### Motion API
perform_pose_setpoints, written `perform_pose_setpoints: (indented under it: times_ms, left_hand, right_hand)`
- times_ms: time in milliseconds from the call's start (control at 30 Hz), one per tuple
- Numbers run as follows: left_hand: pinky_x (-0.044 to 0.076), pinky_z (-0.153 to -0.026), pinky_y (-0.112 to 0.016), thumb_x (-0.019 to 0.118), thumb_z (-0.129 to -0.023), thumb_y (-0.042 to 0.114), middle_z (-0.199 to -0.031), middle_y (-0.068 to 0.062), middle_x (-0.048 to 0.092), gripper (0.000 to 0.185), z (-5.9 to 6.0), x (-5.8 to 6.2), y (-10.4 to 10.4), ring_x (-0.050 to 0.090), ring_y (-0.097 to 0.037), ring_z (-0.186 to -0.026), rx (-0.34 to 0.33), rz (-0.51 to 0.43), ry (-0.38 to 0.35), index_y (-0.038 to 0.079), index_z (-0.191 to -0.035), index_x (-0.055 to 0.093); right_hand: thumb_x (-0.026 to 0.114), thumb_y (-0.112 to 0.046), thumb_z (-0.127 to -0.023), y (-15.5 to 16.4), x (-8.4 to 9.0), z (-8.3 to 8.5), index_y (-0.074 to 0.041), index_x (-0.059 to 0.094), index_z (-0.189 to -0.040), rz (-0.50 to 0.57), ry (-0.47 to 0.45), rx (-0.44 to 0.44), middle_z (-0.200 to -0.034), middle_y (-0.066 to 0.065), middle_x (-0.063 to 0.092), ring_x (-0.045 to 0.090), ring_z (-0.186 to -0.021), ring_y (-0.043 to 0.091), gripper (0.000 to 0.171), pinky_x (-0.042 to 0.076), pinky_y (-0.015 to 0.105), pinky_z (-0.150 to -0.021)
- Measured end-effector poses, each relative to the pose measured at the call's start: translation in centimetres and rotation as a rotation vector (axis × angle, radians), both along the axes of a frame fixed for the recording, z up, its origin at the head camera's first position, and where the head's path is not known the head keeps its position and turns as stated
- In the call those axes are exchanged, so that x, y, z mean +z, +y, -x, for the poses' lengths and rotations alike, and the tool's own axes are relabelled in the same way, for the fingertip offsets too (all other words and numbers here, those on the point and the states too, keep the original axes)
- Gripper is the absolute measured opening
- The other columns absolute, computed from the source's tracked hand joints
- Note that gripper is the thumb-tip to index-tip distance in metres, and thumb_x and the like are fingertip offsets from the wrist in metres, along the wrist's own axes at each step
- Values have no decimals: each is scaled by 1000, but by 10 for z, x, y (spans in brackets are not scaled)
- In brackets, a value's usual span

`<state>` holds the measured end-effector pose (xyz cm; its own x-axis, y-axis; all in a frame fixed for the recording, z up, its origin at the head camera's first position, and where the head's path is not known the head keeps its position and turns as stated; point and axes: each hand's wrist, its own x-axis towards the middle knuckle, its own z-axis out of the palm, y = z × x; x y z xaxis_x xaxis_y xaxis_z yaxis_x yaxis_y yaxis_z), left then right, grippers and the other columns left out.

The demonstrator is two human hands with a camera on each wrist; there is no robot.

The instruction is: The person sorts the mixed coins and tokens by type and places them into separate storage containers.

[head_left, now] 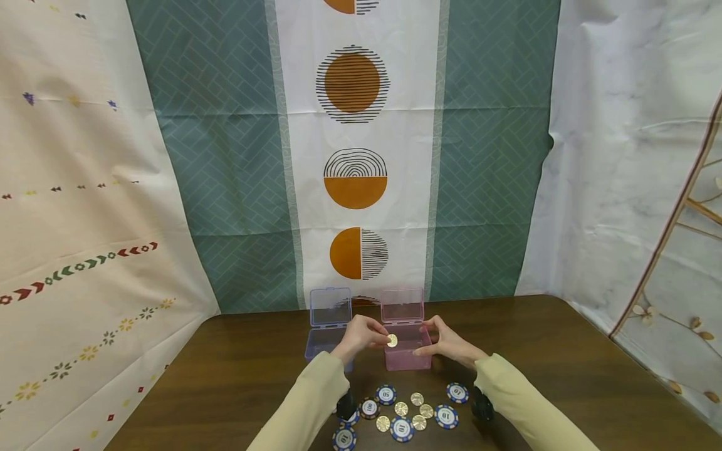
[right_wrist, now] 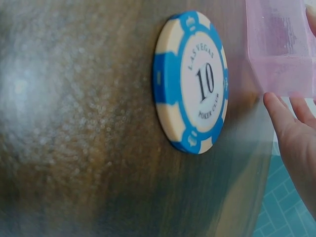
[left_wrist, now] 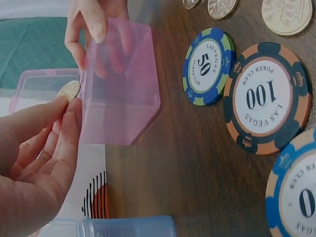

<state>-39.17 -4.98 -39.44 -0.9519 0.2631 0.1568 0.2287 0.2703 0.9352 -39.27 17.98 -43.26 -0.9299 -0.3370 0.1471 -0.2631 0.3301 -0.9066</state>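
Observation:
A gold coin (head_left: 392,341) is pinched between the thumb and fingers of my left hand (head_left: 361,337). That coin (left_wrist: 69,90) hangs right by the rim of a pink see-through plastic box (left_wrist: 123,84), whose lid (head_left: 402,305) stands raised at the back. From the right side my right hand (head_left: 451,343) grips the same box, thumb at the front and fingers toward the back. In the right wrist view, my right hand (right_wrist: 298,133) touches the box's side. A blue see-through box (head_left: 321,341) with its lid up stands to the left, partly covered by my left hand.
Several poker chips lie in front of the boxes, among them a green-and-blue 50 chip (left_wrist: 209,66), an orange-and-black 100 chip (left_wrist: 266,98) and a blue 10 chip (right_wrist: 191,82). Several gold coins (head_left: 401,409) lie between them on the dark wooden table (head_left: 237,388). Patterned cloths hang behind.

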Motion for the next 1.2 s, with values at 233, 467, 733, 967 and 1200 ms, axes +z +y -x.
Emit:
perform_pose_setpoints:
  times_ms: [233,467,733,967,1200]
  left_hand:
    - [50,-64,-43,72,-72,-5,-67,-10,63,6,-2,3,-2,64,-27,-63,-36,15,9,-7,-74,66]
    - [49,-65,-44,70,-74,-6,-67,-10,64,5,-4,9,-5,64,-28,-65,-71,49,29,-7,-75,65]
    - [50,-65,-43,74,-72,1,-66,-6,64,9,-7,10,-6,64,-27,-64,-82,130,44,-3,-75,67]
    - [50,-64,-44,73,-73,-1,-67,-7,64,7,-14,13,-11,63,-34,-67,-157,171,93,-3,-75,67]
    - [51,-63,-37,72,-73,-2,-68,-5,64,6,-23,18,-13,63,-29,-66,-243,211,110,-2,-77,67]
  right_hand:
    - [74,-11,-74,1,1,0,1,33,-115,38,-23,21,-124,19,36,46,-103,36,59,37,51,-85]
    - [77,-15,-72,0,1,2,-1,35,-114,39,-24,6,-124,18,37,45,-107,37,61,34,53,-87]
    - [76,-15,-72,0,-1,1,1,35,-116,23,-10,8,-123,21,38,39,-113,37,63,29,55,-90]
    - [76,-18,-72,1,-1,0,1,35,-117,12,-5,11,-124,21,38,35,-115,38,63,27,57,-90]
    - [75,-13,-73,1,-2,0,1,36,-114,27,5,15,-126,21,37,32,-118,39,59,27,57,-90]
